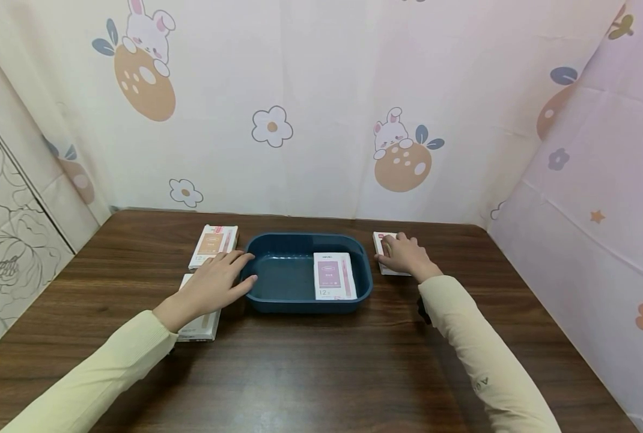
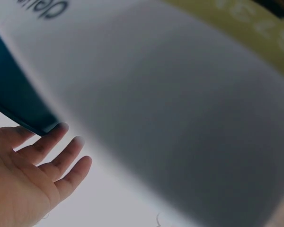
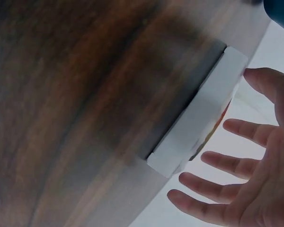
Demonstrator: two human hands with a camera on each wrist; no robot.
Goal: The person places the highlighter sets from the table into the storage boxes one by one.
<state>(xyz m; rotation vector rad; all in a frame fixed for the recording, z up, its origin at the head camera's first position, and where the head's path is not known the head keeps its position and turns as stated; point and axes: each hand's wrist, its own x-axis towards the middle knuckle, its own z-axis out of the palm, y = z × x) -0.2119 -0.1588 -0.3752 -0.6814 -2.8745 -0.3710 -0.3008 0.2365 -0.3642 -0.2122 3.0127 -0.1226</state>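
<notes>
A dark blue rectangular basin (image 1: 308, 307) stands mid-table, with a white box bearing a purple label (image 1: 332, 276) lying in its right half. At the basin's left rim is my left hand (image 1: 213, 282), fingers loosely extended; whether they touch the rim I cannot tell. Below that hand and wrist lies a white box (image 1: 202, 328), partly hidden, and a blurred white box (image 2: 132, 94) fills the left wrist view. On the right, my right hand (image 1: 405, 255) reaches over another white box (image 1: 381, 242), which it partly covers. In the right wrist view its fingers are spread beside the box's pale side (image 3: 199, 113).
Behind the left hand lies a white box with an orange-brown label (image 1: 211, 243). The brown wooden table (image 1: 321, 373) ends at a cream curtain (image 1: 321, 162) printed with rabbits and flowers. A pinkish curtain (image 1: 597, 198) hangs along the right side.
</notes>
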